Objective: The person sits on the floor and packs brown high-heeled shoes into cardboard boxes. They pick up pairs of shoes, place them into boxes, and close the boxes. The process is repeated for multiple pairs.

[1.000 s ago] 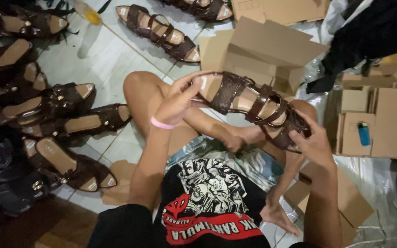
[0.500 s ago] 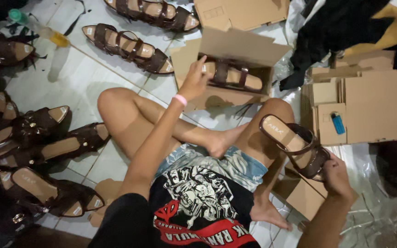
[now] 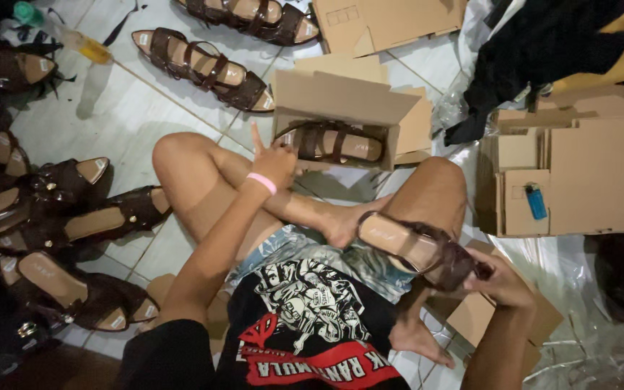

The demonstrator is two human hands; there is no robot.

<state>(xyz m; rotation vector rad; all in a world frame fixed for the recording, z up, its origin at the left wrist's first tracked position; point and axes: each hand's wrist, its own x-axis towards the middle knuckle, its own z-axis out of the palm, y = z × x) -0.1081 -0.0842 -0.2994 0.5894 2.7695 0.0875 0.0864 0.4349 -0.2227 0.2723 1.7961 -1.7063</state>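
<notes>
Landmark: open cardboard box (image 3: 341, 101) on the tiled floor (image 3: 110, 123), just beyond the person's knees; all places below are given from it.
Sandal in box: brown strappy sandal (image 3: 330, 143) lies inside the box, sole down; long axis runs left to right along the box front.
Left hand: left hand (image 3: 274, 162) rests at the box's near left corner, touching the boxed sandal's end; forefinger raised, other fingers loosely curled, gripping nothing firmly as far as can be seen; pink wristband (image 3: 261, 182) at the wrist.
Right hand: right hand (image 3: 500, 278) is well apart from the box, nearer the person and to the right; fingers closed about the toe end of a second sandal (image 3: 417, 249).
Second sandal: held over the lap, insole up; long axis slants from the left, by the foot, down to the right; the box lies up and left of it.
Nearer hand: the left is at the box; the right carries the loose sandal.
Edges: the box's raised flap stands behind the opening; the near front edge is low.
Open room: space inside the box beside the first sandal looks narrow; the right knee stands between the held sandal and the box.
Surroundings: further brown sandals (image 3: 204, 68) lie left and beyond; flattened boxes (image 3: 586, 180) with a blue lighter (image 3: 535, 201) lie to the right.
</notes>
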